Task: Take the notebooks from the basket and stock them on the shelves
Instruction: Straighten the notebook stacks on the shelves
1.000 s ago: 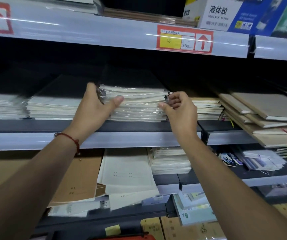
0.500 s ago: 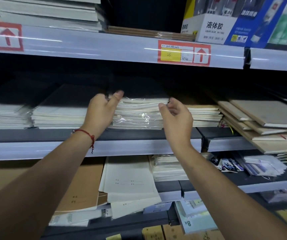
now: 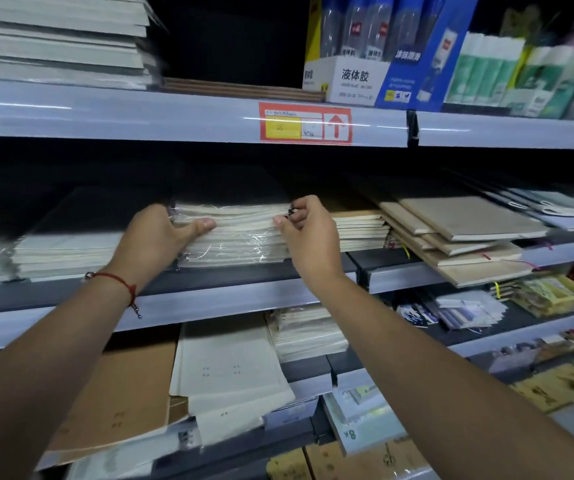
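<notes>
Both hands clasp the wrapped notebook stack (image 3: 233,233): left hand (image 3: 155,239) gripping its left end, right hand (image 3: 308,233) pinching the right corner. Push evenly, keeping edges flush.

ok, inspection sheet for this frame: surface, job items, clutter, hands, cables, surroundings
Surface: middle shelf, grey edge strip.
Job's things: plastic-wrapped notebook stack on that shelf; basket not in view.
Clutter: kraft-cover notebooks fanned askew to the right.
Grippers: left hand grips the stack's left end, thumb across its front; right hand pinches its upper right corner.
Cables: nothing seen.
Surroundings: liquid glue box on the shelf above, red price tag below it.
</notes>
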Motion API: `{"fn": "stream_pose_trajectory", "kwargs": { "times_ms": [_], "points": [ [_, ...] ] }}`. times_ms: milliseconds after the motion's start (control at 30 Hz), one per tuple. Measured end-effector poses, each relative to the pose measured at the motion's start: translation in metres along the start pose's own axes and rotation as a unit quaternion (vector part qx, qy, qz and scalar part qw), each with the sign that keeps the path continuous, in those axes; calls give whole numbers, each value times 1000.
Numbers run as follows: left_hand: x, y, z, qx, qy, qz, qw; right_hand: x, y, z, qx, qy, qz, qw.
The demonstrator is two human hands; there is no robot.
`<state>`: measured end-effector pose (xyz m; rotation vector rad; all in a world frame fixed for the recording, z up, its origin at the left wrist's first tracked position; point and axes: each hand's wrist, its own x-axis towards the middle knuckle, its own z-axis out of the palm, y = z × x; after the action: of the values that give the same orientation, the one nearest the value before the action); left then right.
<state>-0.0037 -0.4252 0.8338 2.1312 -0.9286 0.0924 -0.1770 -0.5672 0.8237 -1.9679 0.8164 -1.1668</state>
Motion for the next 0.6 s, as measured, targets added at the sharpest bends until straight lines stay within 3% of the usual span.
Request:
{"fn": "stream_pose_trajectory", "kwargs": {
  "times_ms": [133, 233, 300, 400, 600],
  "points": [
    [-8, 0, -10, 54, 45, 31, 997, -19, -13, -31, -177, -92, -60, 978],
    [-29, 15, -9, 126, 93, 201, 967, -36, -17, -73, -291, -144, -129, 937],
    [-45, 36, -4, 156, 35, 300, 941, -41, -13, -108, -359, -163, -155, 906],
    [-62, 75, 16, 174, -71, 338, 922, -43, -2, -166, -427, -163, -164, 874],
    [-79, 186, 94, 168, -129, 390, 896, -27, 37, -283, -458, -150, -108, 870]
  ]
}}
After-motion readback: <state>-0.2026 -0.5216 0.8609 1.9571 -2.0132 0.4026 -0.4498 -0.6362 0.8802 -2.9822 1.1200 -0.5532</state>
